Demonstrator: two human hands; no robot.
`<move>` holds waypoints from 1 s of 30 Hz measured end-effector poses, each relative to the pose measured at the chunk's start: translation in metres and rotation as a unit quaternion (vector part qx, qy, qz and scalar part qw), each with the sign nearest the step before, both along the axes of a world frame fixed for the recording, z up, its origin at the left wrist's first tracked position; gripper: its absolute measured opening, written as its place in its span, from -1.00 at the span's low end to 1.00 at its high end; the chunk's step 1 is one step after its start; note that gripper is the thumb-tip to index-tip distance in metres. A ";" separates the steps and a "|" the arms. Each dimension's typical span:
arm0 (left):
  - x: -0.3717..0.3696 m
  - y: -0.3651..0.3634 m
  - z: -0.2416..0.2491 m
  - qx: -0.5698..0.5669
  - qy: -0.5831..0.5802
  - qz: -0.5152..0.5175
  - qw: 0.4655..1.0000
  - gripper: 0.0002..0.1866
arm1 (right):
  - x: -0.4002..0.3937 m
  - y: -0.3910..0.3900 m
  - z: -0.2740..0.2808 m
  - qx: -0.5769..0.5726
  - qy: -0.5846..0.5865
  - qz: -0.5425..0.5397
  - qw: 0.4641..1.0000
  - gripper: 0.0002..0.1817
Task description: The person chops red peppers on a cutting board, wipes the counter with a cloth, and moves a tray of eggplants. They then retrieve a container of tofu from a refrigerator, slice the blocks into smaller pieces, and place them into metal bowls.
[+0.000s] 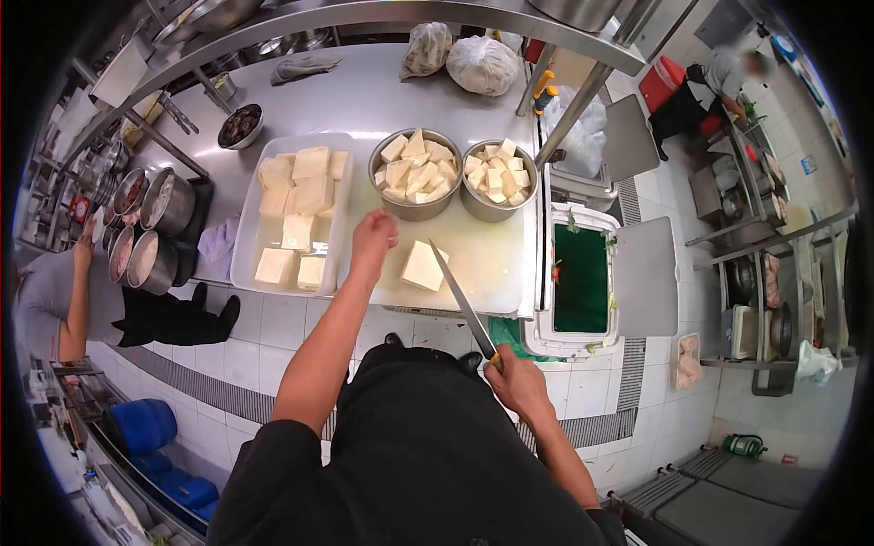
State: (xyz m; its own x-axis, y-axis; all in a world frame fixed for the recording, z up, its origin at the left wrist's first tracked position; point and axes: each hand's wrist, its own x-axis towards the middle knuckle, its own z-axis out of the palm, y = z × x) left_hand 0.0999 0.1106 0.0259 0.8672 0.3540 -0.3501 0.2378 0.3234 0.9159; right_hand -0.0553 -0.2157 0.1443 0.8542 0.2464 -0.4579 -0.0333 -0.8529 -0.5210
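My right hand (519, 384) grips the handle of a kitchen knife (465, 305), its long blade pointing away from me. The blade's tip reaches the right side of a pale tofu block (422, 267) on the cutting board (492, 264). My left hand (372, 238) hovers beyond and left of the block, fingers curled, with nothing visible in them. Just beyond it stands a round metal pot (417, 211) filled with tofu chunks. A second metal pot (492, 212) of tofu chunks stands to its right. Large tofu blocks (311, 194) lie in a clear plastic tub (244, 238) on the left.
An open white bin with a green inside (581, 282) adjoins the table's right end. A metal shelf (401, 13) spans above the far side. Plastic bags (482, 65) and a bowl of dark food (240, 126) sit farther back. Co-workers (55, 291) stand left and far right.
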 end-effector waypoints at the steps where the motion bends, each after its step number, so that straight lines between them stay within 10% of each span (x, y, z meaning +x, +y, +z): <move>1: -0.012 0.002 -0.013 0.084 -0.008 -0.063 0.994 -0.52 | -0.001 0.001 -0.004 0.008 -0.019 0.013 1.000 -0.67; 5: -0.061 -0.028 -0.020 0.241 -0.014 -0.156 0.958 -0.51 | -0.003 0.005 -0.007 0.017 -0.050 0.045 0.998 -0.70; 30: -0.069 -0.044 -0.006 0.256 0.024 -0.121 0.959 -0.49 | 0.021 0.047 0.017 -0.052 -0.046 0.090 0.993 -0.72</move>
State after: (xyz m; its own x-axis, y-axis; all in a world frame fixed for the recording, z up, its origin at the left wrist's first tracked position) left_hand 0.0304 0.0666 0.0196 0.9329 0.2801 -0.2263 0.2954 -0.2362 0.9257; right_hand -0.0341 -0.1686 0.1615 0.8394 0.3551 -0.4115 0.1688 -0.8900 -0.4237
